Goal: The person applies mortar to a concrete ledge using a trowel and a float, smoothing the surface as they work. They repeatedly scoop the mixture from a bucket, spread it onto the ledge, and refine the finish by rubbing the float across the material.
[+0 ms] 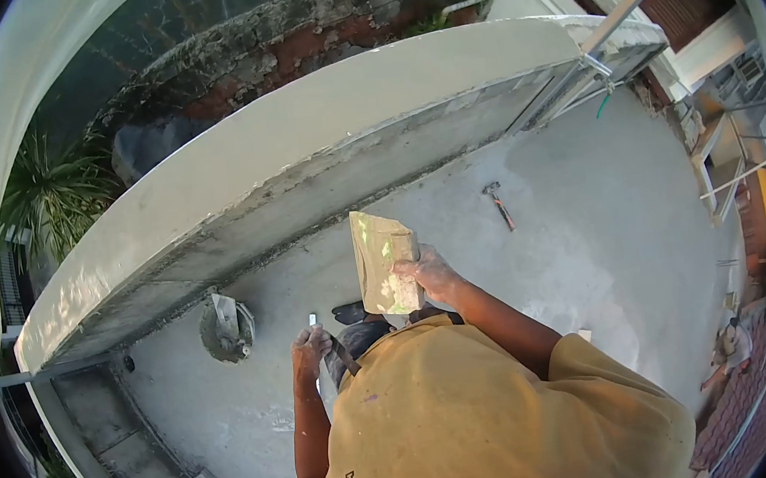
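1. Head view: clenched around a pale board (374, 263) at its thicker right edge, with the fingers (407, 270) of the right hand (434, 277) laid across.
2. Closed on a narrow tool (313, 319), light-coloured and mostly hidden, with the left hand (311, 347); near a dark strap (347, 355), contact impossible to tell.
3. Held just beyond the yellow-brown shirt (474, 397), over the grey floor (454, 203): the board, marked with yellow-green and whitish patches.
4. Just beside the strap and left of the board, a dark shoe (350, 313), partly covered.
5. Out to the left, on the floor near the wall, a round bucket (210, 336) with a flat, pale piece (225, 311) inside.
6. Beyond the board, to the right, a hammer (499, 206) lying flat, well apart from both hands.
7. Farther out, a curved wall (298, 145) with a broad, pale top; past it, a spiky green plant (56, 194).
8. At far lower right, another person (736, 345), small and blurred, near reddish tiles (729, 417).
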Tool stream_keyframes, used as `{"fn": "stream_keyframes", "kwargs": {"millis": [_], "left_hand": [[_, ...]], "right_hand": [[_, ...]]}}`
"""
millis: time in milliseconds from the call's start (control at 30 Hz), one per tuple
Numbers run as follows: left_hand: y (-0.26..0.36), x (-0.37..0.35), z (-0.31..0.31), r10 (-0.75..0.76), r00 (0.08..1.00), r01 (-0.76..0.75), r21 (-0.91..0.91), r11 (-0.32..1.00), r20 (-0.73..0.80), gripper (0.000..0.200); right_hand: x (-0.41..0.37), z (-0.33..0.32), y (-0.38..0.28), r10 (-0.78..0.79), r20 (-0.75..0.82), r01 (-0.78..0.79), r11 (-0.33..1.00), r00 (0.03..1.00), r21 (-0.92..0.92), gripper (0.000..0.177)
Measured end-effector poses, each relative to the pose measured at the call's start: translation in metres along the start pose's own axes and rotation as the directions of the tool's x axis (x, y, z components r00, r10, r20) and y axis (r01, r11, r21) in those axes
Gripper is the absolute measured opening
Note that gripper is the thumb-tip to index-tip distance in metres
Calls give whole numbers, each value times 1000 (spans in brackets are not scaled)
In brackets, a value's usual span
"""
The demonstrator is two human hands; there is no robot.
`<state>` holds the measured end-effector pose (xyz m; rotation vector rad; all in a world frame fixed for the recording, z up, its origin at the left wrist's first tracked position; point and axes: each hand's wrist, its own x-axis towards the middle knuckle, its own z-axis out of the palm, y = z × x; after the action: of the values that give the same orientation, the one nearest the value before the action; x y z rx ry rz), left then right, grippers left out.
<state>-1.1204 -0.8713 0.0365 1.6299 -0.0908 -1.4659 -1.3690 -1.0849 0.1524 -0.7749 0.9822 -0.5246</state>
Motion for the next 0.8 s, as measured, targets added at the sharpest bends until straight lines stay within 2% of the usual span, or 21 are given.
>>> {"fn": "stream_keyframes", "kwargs": {"millis": [67,167,267,400,433,533,567,667,700,767,800], "left_hand": [[3,-14,39,-40,981,32,46,998,191,27],[7,-54,102,-188,912,129,180,975,364,44],[-15,-80,144,-169,829,216,-26,976,533,57],[-11,-130,209,-86,809,221,-165,961,582,53],[-17,-126,212,-86,812,238,-193,952,577,49],[-18,-132,214,6,860,103,-184,977,511,48],[-14,-137,215,39,848,77,-195,978,528,50],[-9,-138,208,122,791,25,-231,973,599,49],[-6,-146,207,157,793,-15,-239,971,588,46],[-9,-127,171,143,808,19,-267,964,571,42],[-13,-121,153,134,816,39,-284,958,563,41]], "right_hand": [[-21,-16,13,-28,-35,30,997,999,71,31],[-52,-36,18,-55,-102,79,964,993,254,33],[-83,-59,35,-64,-135,117,894,989,432,38],[-114,-63,54,-194,-130,233,807,972,543,42],[-124,-64,55,-166,-129,209,850,978,485,42],[-151,-78,41,-212,-25,214,967,977,141,38],[-166,-81,33,-222,19,219,970,975,102,35],[-168,-90,57,-291,139,305,948,947,-89,31],[-170,-93,64,-299,178,331,924,938,-191,30],[-181,-97,71,-291,259,375,843,921,-386,29],[-181,-100,85,-284,199,346,797,938,-495,25]]}}
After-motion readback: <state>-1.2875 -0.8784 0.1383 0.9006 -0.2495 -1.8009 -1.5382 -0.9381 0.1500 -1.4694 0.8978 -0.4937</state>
